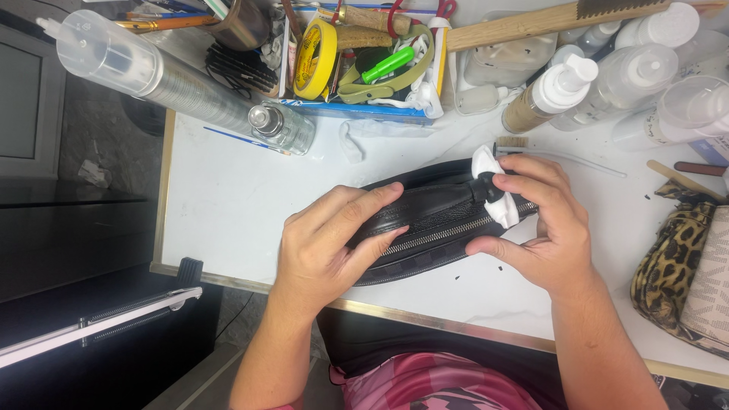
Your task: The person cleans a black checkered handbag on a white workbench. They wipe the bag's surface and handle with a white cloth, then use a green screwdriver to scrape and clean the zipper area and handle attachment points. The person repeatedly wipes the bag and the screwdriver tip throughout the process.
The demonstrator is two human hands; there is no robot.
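Black leather pouch (425,216), silver zipper

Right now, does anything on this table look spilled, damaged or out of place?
Small dark flecks lie scattered on the white table near the black bag. At the far edge, several bottles lie tipped on their sides. No spill or damage shows.

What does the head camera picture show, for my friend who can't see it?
A left hand steadies a black zippered pouch on a white table while the right hand presses a white cloth to it. Bottles crowd behind.
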